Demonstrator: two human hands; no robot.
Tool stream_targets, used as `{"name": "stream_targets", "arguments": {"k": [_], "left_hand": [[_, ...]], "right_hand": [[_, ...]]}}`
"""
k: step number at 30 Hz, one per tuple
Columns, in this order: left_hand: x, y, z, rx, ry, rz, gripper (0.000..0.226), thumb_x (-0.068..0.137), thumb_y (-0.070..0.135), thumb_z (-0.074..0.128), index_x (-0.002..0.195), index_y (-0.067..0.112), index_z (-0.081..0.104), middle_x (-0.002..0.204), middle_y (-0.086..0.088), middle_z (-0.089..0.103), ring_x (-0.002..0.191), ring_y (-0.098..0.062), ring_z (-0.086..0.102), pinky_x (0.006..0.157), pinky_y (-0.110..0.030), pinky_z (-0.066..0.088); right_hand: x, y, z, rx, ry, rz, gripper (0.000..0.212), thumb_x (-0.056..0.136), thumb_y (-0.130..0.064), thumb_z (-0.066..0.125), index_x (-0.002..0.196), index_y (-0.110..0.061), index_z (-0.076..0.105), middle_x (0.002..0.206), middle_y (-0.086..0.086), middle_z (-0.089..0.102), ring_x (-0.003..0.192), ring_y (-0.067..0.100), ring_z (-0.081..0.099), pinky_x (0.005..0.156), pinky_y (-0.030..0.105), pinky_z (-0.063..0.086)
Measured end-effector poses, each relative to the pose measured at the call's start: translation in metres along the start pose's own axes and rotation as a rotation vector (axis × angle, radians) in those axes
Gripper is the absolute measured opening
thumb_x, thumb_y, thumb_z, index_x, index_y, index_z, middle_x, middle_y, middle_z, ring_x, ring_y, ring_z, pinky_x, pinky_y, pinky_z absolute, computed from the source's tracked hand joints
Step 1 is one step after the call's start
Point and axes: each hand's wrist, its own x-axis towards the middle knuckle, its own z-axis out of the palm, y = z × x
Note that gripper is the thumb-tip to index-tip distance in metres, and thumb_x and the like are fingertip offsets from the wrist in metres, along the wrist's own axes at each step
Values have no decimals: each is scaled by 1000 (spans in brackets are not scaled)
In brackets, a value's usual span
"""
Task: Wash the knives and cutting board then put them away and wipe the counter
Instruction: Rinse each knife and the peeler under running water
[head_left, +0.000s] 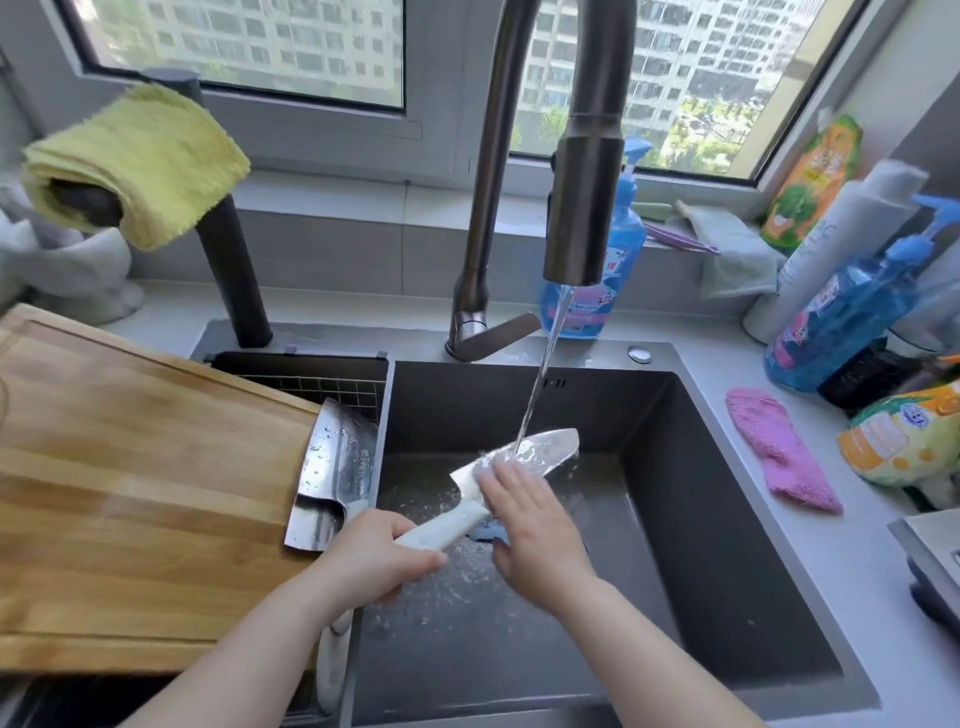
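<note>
Over the dark sink, my left hand grips the white handle of a knife. Its steel blade points up and right under the running water from the tap. My right hand lies on the blade near the handle with straight fingers. A steel cleaver with a white handle rests on the sink's left edge, partly on the wooden cutting board. The board lies on the counter at the left. A pink cloth lies on the counter right of the sink.
A yellow cloth hangs over a dark post behind the board. Blue soap bottles, a white bottle and packets crowd the counter at the right. A wire basket sits in the sink's left section.
</note>
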Motion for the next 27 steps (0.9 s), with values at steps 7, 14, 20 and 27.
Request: {"name": "stream_targets", "arguments": {"k": [7,14,20,27], "left_hand": [[2,5,7,1,-40,-6,13,75,20,73,68,17,62,34,8,50,34,-7,42,40,-19,34],[3,5,9,-9,-56,-17,12,76,20,72,68,16,63,36,8,52,35,-8,43,40,-19,35],[2,6,9,56,-96,1,18,75,21,71,61,17,60,34,8,50,30,-3,41,37,-15,33],[0,3,8,7,-81,5,20,76,19,72,61,18,59,35,8,51,31,-3,41,38,-17,34]], "right_hand": [[2,26,-13,57,-24,333,69,87,-14,47,147,-11,12,157,4,8,146,17,5,118,31,2],[-15,11,8,6,15,-24,71,54,-21,60,122,-17,44,123,0,63,113,17,61,96,31,45],[-1,32,-1,49,-9,296,73,80,-12,56,145,-7,22,155,10,18,144,20,16,117,31,8],[-9,10,6,-50,70,85,96,32,-10,80,122,-12,47,127,3,60,112,20,62,108,29,29]]}}
